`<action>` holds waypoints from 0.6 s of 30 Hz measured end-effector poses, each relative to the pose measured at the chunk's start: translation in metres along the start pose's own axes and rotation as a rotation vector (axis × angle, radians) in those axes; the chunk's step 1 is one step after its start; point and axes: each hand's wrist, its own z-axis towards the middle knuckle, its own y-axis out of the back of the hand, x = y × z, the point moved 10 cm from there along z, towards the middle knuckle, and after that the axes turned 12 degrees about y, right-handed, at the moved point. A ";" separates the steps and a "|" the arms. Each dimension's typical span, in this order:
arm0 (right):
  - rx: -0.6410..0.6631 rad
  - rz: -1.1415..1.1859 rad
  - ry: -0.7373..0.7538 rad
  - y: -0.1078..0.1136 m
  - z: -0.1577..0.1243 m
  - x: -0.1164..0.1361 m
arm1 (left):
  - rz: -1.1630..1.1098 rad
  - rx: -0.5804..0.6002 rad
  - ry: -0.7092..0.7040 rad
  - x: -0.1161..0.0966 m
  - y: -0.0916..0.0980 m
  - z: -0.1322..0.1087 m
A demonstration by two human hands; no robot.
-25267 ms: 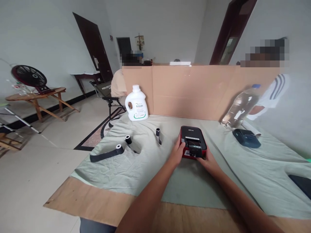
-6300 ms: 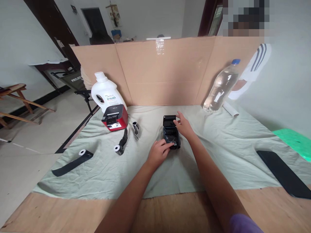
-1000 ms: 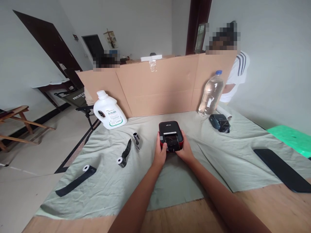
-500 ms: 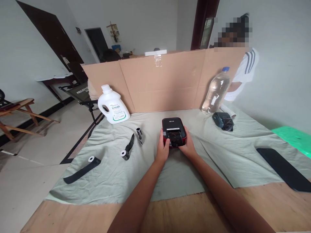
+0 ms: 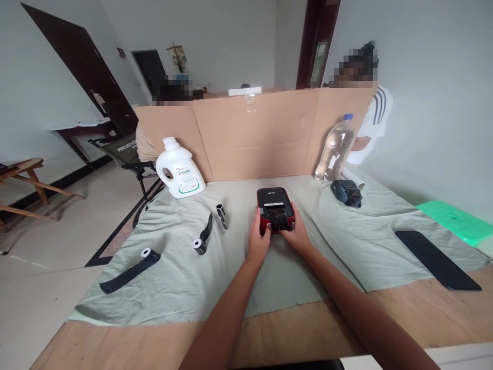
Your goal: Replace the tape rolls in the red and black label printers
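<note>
A small red and black label printer (image 5: pixel 273 201) sits on the pale green cloth (image 5: pixel 185 272) at the middle of the table. My left hand (image 5: pixel 257 242) grips its left side, thumb on the front. My right hand (image 5: pixel 296 235) grips its right front corner, fingers curled around it. Three black paper rolls lie to the left: a long unrolled one (image 5: pixel 129 269), a middle one (image 5: pixel 202 240) and a short one (image 5: pixel 221 215).
A white detergent jug (image 5: pixel 180 169) and a clear water bottle (image 5: pixel 334 150) stand against a cardboard screen (image 5: pixel 254 133). A second dark printer (image 5: pixel 345 193) lies at the right, a black phone (image 5: pixel 436 252) nearer. Two people sit beyond the screen.
Both hands have stayed on the red printer, closing a little further around its front. My view has shifted slightly.
</note>
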 end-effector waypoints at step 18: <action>-0.004 0.070 -0.018 0.001 0.000 -0.010 | -0.147 0.001 -0.036 0.009 0.000 0.015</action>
